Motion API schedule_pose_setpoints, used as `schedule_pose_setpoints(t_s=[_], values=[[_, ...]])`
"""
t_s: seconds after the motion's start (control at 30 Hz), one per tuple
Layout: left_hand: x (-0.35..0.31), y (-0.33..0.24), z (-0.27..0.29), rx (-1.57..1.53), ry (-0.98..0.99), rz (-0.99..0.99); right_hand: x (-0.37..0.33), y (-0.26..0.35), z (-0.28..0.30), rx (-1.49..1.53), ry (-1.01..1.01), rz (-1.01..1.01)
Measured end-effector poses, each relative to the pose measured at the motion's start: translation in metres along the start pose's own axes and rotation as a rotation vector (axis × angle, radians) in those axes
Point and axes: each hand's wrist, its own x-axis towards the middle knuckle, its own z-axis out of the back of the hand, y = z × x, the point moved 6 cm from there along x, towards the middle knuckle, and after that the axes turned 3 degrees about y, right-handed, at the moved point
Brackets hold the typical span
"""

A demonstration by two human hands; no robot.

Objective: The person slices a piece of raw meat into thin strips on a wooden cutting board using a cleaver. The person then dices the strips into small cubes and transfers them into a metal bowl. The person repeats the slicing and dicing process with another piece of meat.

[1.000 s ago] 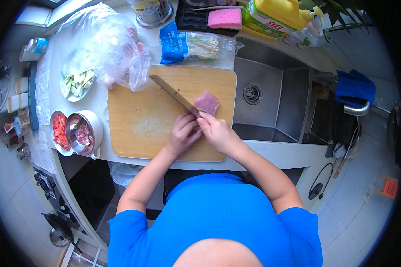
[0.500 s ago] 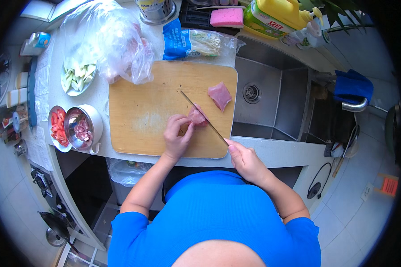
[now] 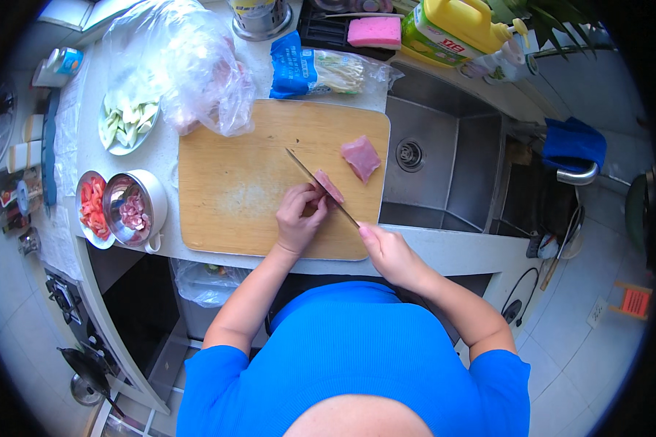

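Landmark: the cutting board (image 3: 229,156), flat on the bench (image 3: 169,156). Right hand (image 3: 392,255), just off the board's near edge toward its right corner, is closed around the handle of the knife (image 3: 303,166); the blade slants over the board's right half, tip toward the far edge. It has come in leftward over the last half second.

Main change: the meat under the blade. Half a second ago it showed broad on both sides of the edge; now only a narrow pink strip (image 3: 329,186) shows, right of the board's middle, along the blade's far side. Reads as a cut in progress or just made (whether the edge has reached the wood, cannot tell).

Left hand (image 3: 300,217): over the board's near half, fingers bent and drawn together beside the blade. Cannot tell if they pinch meat; the grip is hidden.

Larger piece of meat (image 3: 361,157) lies apart by the board's right edge, unmoved, so it seems to be waiting its turn. Left of the board, a white pot (image 3: 157,210) holds small pink pieces (image 3: 133,211).
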Motion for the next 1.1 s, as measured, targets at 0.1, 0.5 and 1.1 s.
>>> schedule_pose_setpoints(t_s=[0.1,0.5,1.1], values=[[-0.001,-0.001,0.0,0.0,-0.006,-0.035,0.03,0.012,-0.004,0.024,0.102,-0.109],[-0.011,0.007,-0.002,-0.01,-0.015,0.038,-0.018,-0.021,-0.008,0.07,0.082,-0.195],[-0.006,-0.016,-0.005,0.064,0.144,-0.137,0.022,-0.033,-0.019,0.217,-0.045,-0.028]])
